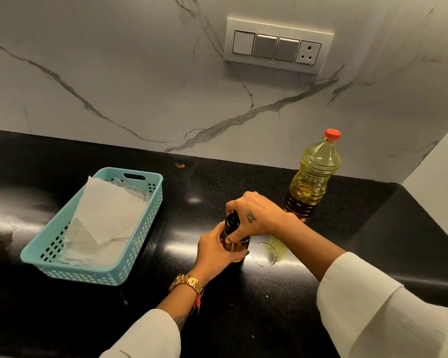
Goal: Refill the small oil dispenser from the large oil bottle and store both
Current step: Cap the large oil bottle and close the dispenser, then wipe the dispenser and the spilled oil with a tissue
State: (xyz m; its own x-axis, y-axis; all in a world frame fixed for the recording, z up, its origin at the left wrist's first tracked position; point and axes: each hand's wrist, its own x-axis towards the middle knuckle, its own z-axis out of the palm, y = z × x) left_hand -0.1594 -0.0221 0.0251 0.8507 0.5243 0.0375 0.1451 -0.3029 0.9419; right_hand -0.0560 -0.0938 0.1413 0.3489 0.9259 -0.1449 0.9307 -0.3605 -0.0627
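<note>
At the counter's (243, 319) centre, the left hand (215, 251) is clasping the small oil dispenser's (234, 239) body while right hand (256, 215) fingers are pinching its dark top. The large oil bottle (312, 177) is standing capped at two o'clock.

The counter (62, 319) is glossy black with fine speckles; the wall (114, 73) is white marble with grey veins. The switch plate (278, 45) is white with grey rockers. The basket (130, 262) is pale turquoise, pierced in a grid pattern, and lined with white paper (106, 215). The bottle (312, 177) is clear with yellow oil that looks darker amber at the base, under a red cap (332, 133). The dispenser (233, 236) seems amber with a black top. White sleeves; a gold watch (186, 282)
</note>
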